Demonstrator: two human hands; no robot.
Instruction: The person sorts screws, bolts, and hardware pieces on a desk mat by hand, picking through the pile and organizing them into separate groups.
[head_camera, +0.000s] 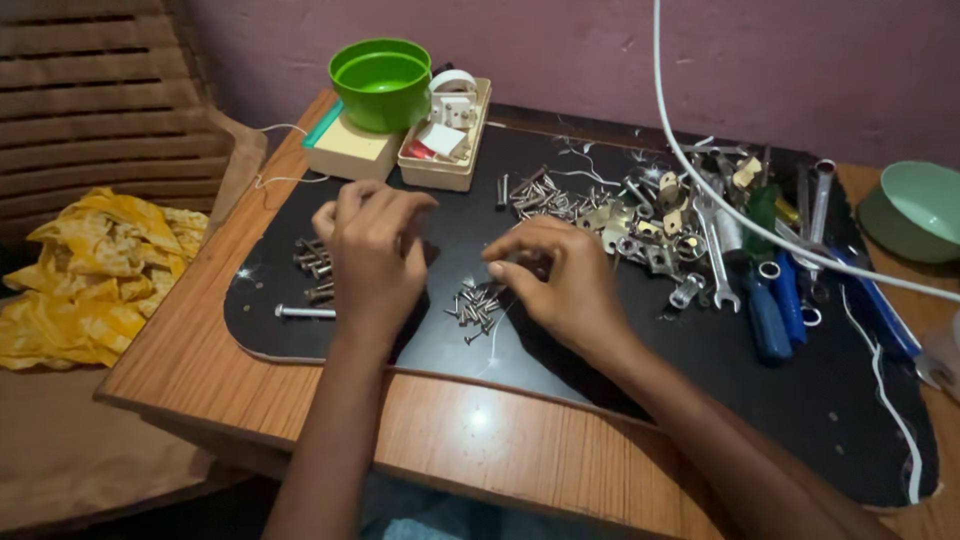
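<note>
Left hand (372, 250) knuckles up, fingers curled, right hand (560, 275) fingertips pinched together, grip contents seemingly hidden, forearms converging

We see the left hand (372, 255) and right hand (560, 280), fingers curled, hovering over a black mat (600, 390) on a wooden table (480, 440). A small pile of screws (476, 305) lies between them. Spanners (715, 245) and blue-handled screwdrivers (770, 310) lie to the right, a green bowl (382, 84) behind.

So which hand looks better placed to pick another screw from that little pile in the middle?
The right hand, probably. Its fingertips sit just beside the small pile of screws on the black mat, while the left hand hovers farther off, nearer the bolts.
</note>
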